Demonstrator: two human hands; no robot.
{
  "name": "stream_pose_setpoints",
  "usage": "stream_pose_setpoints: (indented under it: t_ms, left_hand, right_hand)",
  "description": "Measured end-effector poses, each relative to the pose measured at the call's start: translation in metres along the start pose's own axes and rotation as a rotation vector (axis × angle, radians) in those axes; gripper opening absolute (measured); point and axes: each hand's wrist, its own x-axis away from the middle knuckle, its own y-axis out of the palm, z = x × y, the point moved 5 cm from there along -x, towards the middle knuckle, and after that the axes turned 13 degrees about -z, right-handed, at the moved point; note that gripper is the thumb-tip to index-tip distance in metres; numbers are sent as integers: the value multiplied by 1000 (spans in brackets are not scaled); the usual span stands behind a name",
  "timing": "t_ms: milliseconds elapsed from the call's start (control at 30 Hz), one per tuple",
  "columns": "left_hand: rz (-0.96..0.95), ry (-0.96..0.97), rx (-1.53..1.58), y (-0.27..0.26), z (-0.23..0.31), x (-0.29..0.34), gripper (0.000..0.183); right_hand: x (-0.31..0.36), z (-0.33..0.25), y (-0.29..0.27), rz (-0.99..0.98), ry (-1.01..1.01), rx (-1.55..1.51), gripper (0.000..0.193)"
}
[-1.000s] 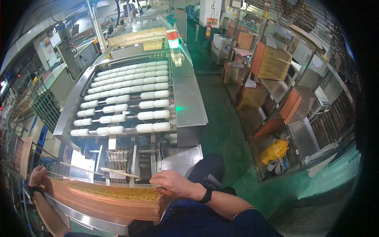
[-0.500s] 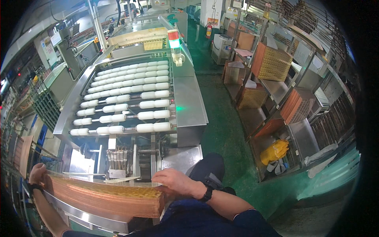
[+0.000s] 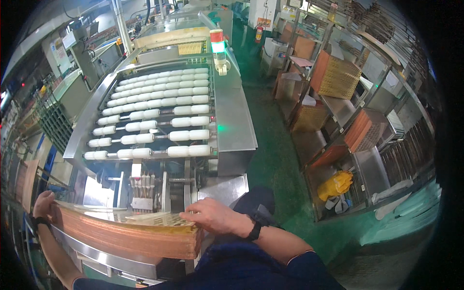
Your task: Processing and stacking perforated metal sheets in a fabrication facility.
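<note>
Left hand (image 3: pixel 43 205) half-curled against the left end of the copper-edged stack (image 3: pixel 125 234), its grip too hidden to tell! Right hand (image 3: pixel 212 215), fingers bent, is at the stack's top right corner; whether it pinches a sheet, I can't tell. The stack lies between them, before the body, and beyond: white rollers (image 3: pixel 140 125)!
</note>
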Motion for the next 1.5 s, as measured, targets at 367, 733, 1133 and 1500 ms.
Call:
stream_pose_setpoints:
  t_ms: [367, 733, 1133, 1500]
  left_hand:
    - [77, -213, -40, 24, 27, 27, 61]
    - [197, -100, 141, 11, 33, 46, 82]
    - [170, -436, -262, 22, 42, 44, 70]
    - [37, -433, -174, 35, 47, 48, 67]
  right_hand:
    - [-1, -7, 5, -38, -35, -25, 39]
    - [-13, 0, -23, 345, -23, -76, 26]
    - [6, 64, -14, 450, 532, -660, 32]
    - [1, -35, -13, -110, 73, -936, 57]
